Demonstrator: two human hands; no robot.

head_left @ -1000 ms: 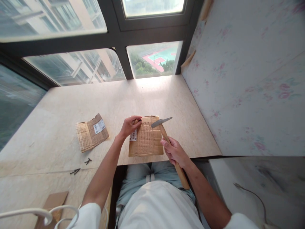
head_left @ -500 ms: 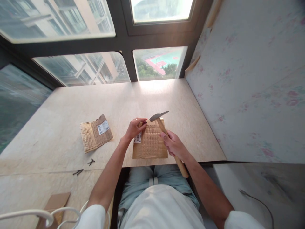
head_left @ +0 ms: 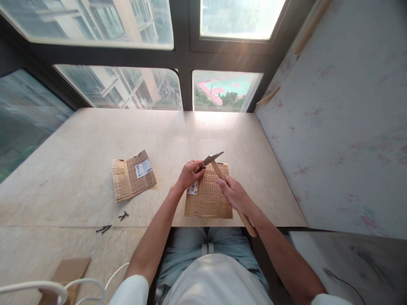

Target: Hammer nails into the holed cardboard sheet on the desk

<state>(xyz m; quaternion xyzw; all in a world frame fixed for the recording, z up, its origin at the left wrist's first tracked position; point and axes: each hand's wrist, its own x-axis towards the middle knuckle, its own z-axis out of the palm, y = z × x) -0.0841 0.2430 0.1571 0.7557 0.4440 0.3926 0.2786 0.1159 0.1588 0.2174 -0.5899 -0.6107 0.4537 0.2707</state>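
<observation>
gripping a hammer (head_left: 217, 168) partway along its handle, the right hand (head_left: 235, 192) in the head view is closed in a firm wrap, thumb against the wood. the handle is pale, smooth and rounded, its butt sticking out from the fist toward the body; the head is grey metal, narrow and tapering, beyond the right hand and just beside the left fingertips, though whether they touch i cannot tell. the left hand (head_left: 190, 174) is pinched, thumb and fingers drawn together on a thin dark piece (head_left: 202, 167), too small to make out clearly. under both hands lies a cardboard pad (head_left: 211, 201), brown and roughly square, its surface textured in close rows, with a white printed label (head_left: 192, 188) on the body side of the left hand. well left of the left hand, a second cardboard piece (head_left: 133, 181) lies creased, its surface rough and slatted, also bearing a white label. left of the left forearm are two little clusters of slim dark nails (head_left: 124, 215). everything here rests on a smooth, faintly mottled pale worktop (head_left: 174, 135), which runs beyond the hands to a dark window frame (head_left: 186, 55).
</observation>
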